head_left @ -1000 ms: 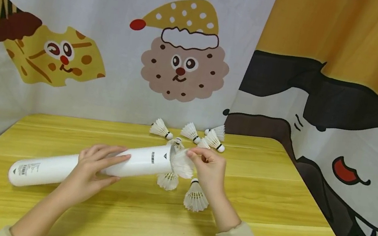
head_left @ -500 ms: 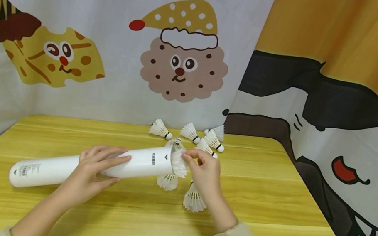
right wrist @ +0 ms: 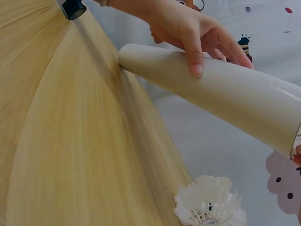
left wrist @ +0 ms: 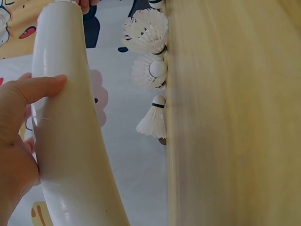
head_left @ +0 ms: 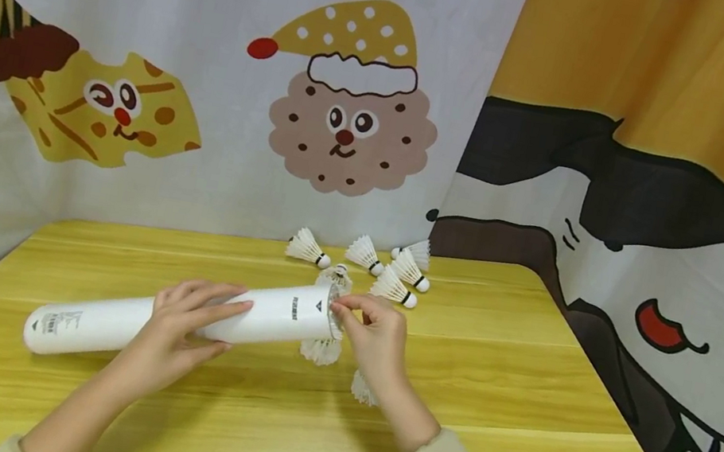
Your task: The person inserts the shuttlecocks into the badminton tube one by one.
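gripping tube (head_left: 273, 315) in left hand (head_left: 188, 321), pinching shuttle (head_left: 336, 326) at rim (head_left: 327, 327) with right hand (head_left: 376, 335); perhaps risking crumpling it by pushing crookedly, or dropping tube by holding loosely.

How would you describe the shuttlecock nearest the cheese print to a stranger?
Start at the wood-grain table in the head view and look past the white tube to the back edge. Several shuttlecocks lie there. The end shuttlecock points its cork right and lies farthest left.

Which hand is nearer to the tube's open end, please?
Right. The right hand is at the open end; the left hand grips the tube nearer its middle.
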A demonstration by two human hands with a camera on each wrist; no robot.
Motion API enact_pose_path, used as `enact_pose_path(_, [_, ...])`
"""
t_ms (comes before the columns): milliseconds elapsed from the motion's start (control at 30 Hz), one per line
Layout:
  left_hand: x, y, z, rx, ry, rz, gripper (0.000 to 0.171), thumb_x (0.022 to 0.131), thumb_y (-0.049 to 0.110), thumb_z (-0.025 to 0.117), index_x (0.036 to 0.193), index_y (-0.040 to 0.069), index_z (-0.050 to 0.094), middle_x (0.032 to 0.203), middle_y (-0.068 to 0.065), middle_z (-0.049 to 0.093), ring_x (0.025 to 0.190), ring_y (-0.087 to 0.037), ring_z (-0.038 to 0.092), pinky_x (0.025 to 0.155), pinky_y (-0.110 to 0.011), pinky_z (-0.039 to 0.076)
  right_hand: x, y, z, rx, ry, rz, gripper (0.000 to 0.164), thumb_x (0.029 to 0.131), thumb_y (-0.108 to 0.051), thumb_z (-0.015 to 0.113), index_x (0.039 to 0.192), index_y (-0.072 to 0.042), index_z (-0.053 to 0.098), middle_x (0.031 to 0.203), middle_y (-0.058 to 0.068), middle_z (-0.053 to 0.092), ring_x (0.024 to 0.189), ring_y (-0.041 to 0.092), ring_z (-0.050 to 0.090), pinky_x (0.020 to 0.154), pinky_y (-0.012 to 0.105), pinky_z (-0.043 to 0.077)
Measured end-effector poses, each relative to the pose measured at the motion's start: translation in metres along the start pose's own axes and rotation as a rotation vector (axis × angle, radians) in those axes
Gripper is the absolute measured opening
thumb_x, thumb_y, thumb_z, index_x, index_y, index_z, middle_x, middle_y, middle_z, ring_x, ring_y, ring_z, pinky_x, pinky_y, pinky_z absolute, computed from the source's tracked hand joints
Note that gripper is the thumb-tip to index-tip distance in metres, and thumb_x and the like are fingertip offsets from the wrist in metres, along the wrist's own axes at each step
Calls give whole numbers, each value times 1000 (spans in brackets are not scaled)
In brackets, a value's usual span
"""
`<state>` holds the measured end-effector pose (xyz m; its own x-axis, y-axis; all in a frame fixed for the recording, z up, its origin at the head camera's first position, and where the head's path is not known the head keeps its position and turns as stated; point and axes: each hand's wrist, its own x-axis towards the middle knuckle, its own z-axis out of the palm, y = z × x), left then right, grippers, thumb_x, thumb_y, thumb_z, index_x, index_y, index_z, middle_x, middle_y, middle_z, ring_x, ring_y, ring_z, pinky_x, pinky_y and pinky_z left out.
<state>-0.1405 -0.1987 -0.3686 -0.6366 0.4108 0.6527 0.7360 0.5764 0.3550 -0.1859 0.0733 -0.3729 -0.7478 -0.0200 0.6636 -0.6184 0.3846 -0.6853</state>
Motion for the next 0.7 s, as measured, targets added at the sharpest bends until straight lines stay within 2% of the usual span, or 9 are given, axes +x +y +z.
enact_pose_path(167, [0, -1, 1, -2, -1, -6, 74, 60, -4, 85, 127, 20, 64, 133, -4, 55, 118, -25, 42, 92, -52, 18, 0, 1, 2, -6, -3, -12, 7, 75, -6, 80, 81, -7, 77, 76, -2, 70, 56, 9, 42, 50, 22, 35])
enact_pose_path(267, [-1, -1, 1, -1, 2, -7, 76, 59, -5, 85, 127, 20, 64, 133, -4, 56, 117, -25, 42, 91, -52, 19, -1, 2, 5, -21, -33, -8, 9, 74, -4, 80, 82, -6, 77, 80, 0, 71, 64, 11, 52, 55, 24, 43])
enact_pose_path(400, [-2, -2, 1, -8, -5, -8, 76, 59, -5, 86, 127, 20, 64, 133, -3, 55, 117, -25, 42, 90, -51, 19, -3, 3, 8, -50, -59, -16, 11, 73, 0, 80, 82, -4, 76, 85, 2, 72, 78, 16, 62, 64, 34, 52])
enact_pose_path(700, [-2, -3, 0, -12, 5, -31, 78, 58, -8, 85, 128, 20, 63, 134, -3, 55, 117, -25, 42, 91, -49, 18, -2, 7, 5, -118, -36, -155, 19, 70, -2, 82, 87, -7, 76, 91, -1, 72, 82, 15, 59, 73, 28, 48])
